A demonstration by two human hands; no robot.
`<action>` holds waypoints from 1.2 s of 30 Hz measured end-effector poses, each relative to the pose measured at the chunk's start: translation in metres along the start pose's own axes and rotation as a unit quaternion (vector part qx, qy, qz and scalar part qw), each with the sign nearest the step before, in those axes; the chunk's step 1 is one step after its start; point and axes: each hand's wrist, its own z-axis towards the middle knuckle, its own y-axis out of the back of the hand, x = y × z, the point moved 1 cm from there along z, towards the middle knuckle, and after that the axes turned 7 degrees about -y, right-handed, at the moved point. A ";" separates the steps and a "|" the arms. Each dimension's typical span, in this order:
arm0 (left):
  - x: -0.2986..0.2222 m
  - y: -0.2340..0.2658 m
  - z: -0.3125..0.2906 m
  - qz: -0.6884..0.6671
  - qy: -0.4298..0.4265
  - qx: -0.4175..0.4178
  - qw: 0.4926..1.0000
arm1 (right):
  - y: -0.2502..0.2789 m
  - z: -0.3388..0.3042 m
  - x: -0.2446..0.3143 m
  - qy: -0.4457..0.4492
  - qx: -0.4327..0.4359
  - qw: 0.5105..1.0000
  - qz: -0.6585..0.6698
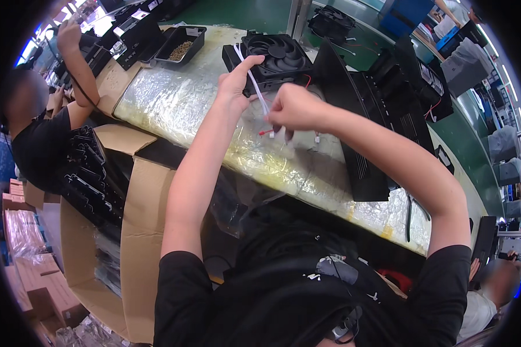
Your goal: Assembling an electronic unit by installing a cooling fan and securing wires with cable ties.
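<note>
Right fingers (276,117) pinching thin white cables (257,88), square-framed black fan (279,52), crinkled film (171,92)

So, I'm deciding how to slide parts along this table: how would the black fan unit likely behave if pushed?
The black fan unit would probably stay stiff, given its boxy frame. With the fan facing up and the body low and broad, tipping or rolling seems unlikely. The shiny film on the table may let it slip.
</note>
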 end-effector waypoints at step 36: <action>-0.044 -0.085 -0.164 -0.008 -0.356 0.206 0.912 | 0.076 -0.230 -0.065 0.336 -0.134 0.654 0.664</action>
